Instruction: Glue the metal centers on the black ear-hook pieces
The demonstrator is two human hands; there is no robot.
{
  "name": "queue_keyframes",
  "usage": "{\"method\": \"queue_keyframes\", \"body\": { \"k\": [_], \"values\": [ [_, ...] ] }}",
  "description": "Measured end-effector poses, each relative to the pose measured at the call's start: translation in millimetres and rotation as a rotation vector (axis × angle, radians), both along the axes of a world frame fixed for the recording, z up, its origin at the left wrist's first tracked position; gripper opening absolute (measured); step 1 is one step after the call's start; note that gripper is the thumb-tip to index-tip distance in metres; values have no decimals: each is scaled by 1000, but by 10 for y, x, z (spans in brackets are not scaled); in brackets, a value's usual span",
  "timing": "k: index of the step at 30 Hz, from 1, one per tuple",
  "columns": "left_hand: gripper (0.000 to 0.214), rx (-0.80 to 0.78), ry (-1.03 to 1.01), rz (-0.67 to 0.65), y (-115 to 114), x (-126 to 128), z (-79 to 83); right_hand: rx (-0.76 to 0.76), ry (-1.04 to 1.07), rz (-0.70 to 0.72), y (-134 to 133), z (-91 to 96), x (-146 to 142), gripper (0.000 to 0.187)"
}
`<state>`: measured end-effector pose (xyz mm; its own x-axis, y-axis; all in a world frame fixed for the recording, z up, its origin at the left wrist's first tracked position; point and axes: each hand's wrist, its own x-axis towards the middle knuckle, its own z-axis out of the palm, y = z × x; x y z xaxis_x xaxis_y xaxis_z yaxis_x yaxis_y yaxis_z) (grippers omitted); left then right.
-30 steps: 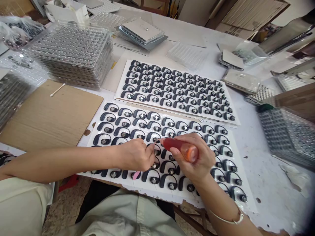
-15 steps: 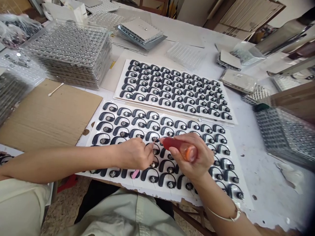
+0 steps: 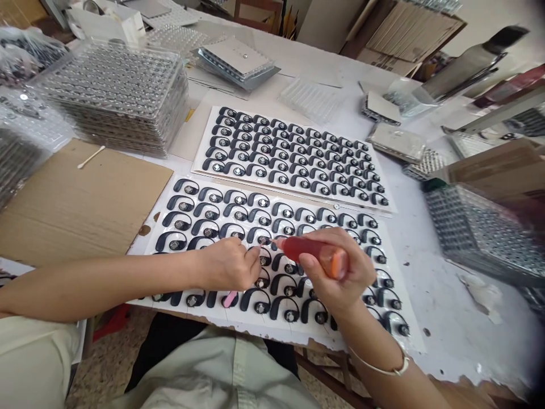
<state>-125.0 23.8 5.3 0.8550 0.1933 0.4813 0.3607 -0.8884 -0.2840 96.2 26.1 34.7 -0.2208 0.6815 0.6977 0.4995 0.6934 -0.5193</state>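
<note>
My right hand (image 3: pixel 336 272) grips a red squeeze bottle (image 3: pixel 309 254) with an orange cap, its nozzle tip almost at a black ear-hook piece (image 3: pixel 263 240) on the white foam board (image 3: pixel 140 245). My left hand (image 3: pixel 227 264) sits just left of that nozzle, fingers curled over the neighbouring pieces. Whether those fingers pinch something thin, I cannot tell. A small pink item (image 3: pixel 230 299) shows below my left hand. Rows of black ear-hook pieces with metal centres cover this board, and my hands hide some. A second such board (image 3: pixel 200 169) lies behind it.
Stacks of clear blister trays (image 3: pixel 114 96) stand at back left. A cardboard sheet (image 3: pixel 80 210) with a cotton swab (image 3: pixel 90 157) lies left of the boards. Another tray of metal parts (image 3: pixel 472 233) sits at right on the white, scuffed table (image 3: pixel 451 301).
The whole scene has shifted slightly up and left in view as my head moved. Both hands stay over the same spot, with the bottle nozzle still at the same ear-hook piece.
</note>
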Motion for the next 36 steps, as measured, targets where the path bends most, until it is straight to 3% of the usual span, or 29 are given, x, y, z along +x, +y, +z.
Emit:
{"method": "queue_keyframes", "body": {
  "k": [3,7,9,12,15,17,19,22,24,29,32,36],
  "values": [
    [9,-16,18,-9,6,-13,-16,-49,50,-40,-97,135,64,28],
    [9,-18,13,-14,9,-8,-46,-191,36,-91,-251,289,72,45],
    [10,-15,22,-13,6,2,-58,-237,23,-78,-295,323,79,39],
    [12,-5,8,1,-4,13,-65,-174,33,-143,-310,307,126,16],
    [12,-2,-7,9,-15,14,-57,-102,85,-239,-334,198,153,13],
    [11,4,-5,4,-21,14,-51,-165,75,-207,-390,90,128,12],
    [11,18,-11,2,-24,16,-47,-228,-15,-184,-471,-10,83,14],
    [10,34,-20,-5,-23,18,-45,-133,-234,-197,-579,-82,34,29],
    [11,36,-16,-8,-22,18,-42,-69,-436,-135,-615,-76,21,38],
    [12,31,14,-14,-29,6,-28,-114,-885,0,-613,3,-68,50],
    [11,21,15,-26,-31,-4,-20,-85,-987,32,-600,45,-163,49],
    [12,22,19,-39,-27,-7,-6,-15,-962,45,-633,97,-196,41]
  ]
}}
